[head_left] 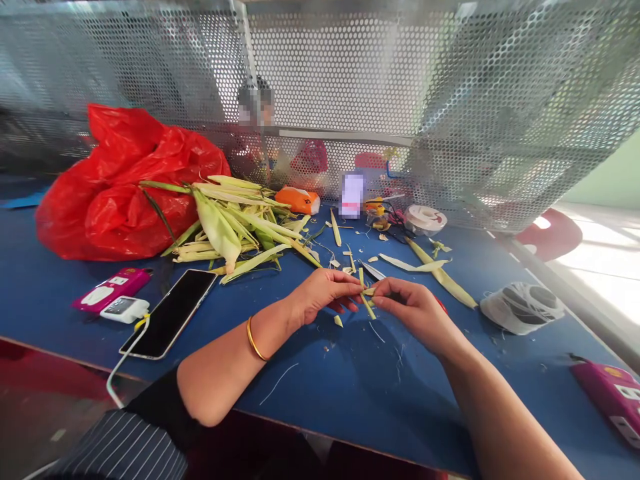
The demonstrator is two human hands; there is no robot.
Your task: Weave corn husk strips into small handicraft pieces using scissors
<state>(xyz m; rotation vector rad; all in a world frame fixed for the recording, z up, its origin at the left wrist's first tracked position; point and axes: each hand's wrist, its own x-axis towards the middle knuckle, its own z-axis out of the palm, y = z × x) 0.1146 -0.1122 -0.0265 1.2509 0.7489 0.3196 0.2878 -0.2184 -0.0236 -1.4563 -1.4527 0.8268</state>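
Head view, with clock hours read outward from the meeting point of the fingertips. From where I stand, the principal object, a narrow green husk strip (pixel 367 307), is at the centre of the dial, between two bare hands just above the blue surface (pixel 320 393). Its long axis runs steeply, one end toward a point between 11 and 12 o'clock, the other between 5 and 6, nearer the worker's body. The left hand (pixel 320 293), entering from 8 o'clock, pinches the strip between thumb and fingers. The right hand (pixel 415 310), entering from 4 o'clock, has thumb and forefinger closed on a pale flap (pixel 369 291) crossing the strip; whether the two are one piece, I cannot tell. Just beyond, a metal blade (pixel 373 271) points to 10 o'clock. A short husk offcut (pixel 339 321) lies near the left hand, at 8 o'clock.

Surroundings: at 10 o'clock, a husk pile (pixel 220 233) rests against a red plastic bag (pixel 145 180); at 9, a dark-screened phone (pixel 173 313); between 1 and 2, a white roll (pixel 425 219); between 2 and 3, a long husk leaf (pixel 447 277), its axis running from 10 to 4; at 3, a thread-wound spool (pixel 523 308).
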